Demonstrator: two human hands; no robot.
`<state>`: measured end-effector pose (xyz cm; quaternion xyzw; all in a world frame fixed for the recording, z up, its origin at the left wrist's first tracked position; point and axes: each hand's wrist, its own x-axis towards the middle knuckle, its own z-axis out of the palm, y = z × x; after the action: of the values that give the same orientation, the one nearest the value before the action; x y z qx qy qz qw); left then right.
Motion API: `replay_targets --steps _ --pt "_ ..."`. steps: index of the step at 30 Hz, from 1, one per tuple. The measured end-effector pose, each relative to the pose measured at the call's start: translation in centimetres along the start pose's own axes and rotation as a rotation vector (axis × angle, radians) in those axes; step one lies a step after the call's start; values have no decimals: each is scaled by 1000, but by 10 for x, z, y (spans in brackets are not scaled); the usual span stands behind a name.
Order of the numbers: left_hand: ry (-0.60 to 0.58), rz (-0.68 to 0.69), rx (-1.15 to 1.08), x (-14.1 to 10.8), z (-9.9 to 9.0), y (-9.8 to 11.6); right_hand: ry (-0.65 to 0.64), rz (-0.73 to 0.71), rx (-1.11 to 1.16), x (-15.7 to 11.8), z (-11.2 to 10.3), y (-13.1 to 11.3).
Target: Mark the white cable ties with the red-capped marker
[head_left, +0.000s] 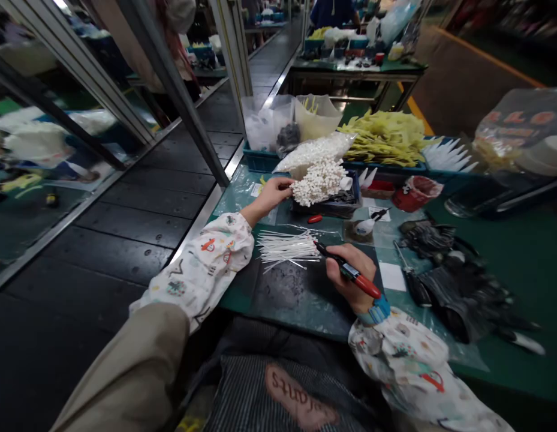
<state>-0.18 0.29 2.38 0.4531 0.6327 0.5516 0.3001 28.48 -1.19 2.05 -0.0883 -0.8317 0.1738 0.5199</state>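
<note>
My right hand (352, 273) is wrapped round a marker pen (366, 283) with a black front and a red rear end. Its tip points left at the ends of several thin white sticks (285, 247) lying in a loose row on a dark mat. Farther back, my left hand (277, 193) has its thumb and fingers drawn together at the left edge of a thick bundle of white round-tipped sticks (318, 182). Whether they grip one is too small to tell. The bundle rests on a dark tray (330, 208). A red cap (314, 219) lies in front of it.
Yellow pieces (386, 138) and white pointed pieces (448, 156) fill blue bins at the back. A red container (415, 193) and a white-bodied bottle (366, 225) stand right of the tray. Dark gloves (467, 288) lie at right. A metal post (183, 90) rises at left.
</note>
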Motion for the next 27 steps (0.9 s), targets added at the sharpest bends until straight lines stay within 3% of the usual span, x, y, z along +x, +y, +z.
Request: replay_targets --steps 3,9,13,17,19,22,27 --pt "117 -34 -138 -6 0 -1 -21 -15 9 -1 1 -1" --pt "317 179 -214 -14 6 -1 -21 -24 40 -1 1 -2" --pt "445 271 -100 -28 4 22 -1 -40 27 -2 2 -1" --pt "546 515 123 -62 -1 48 27 -13 27 0 0 -1" --pt "465 533 174 -81 2 53 38 34 24 1 -1 0" --pt "221 421 94 -105 13 51 74 113 27 0 0 3" --pt "-244 -30 -130 -125 32 46 95 355 234 -7 8 6"
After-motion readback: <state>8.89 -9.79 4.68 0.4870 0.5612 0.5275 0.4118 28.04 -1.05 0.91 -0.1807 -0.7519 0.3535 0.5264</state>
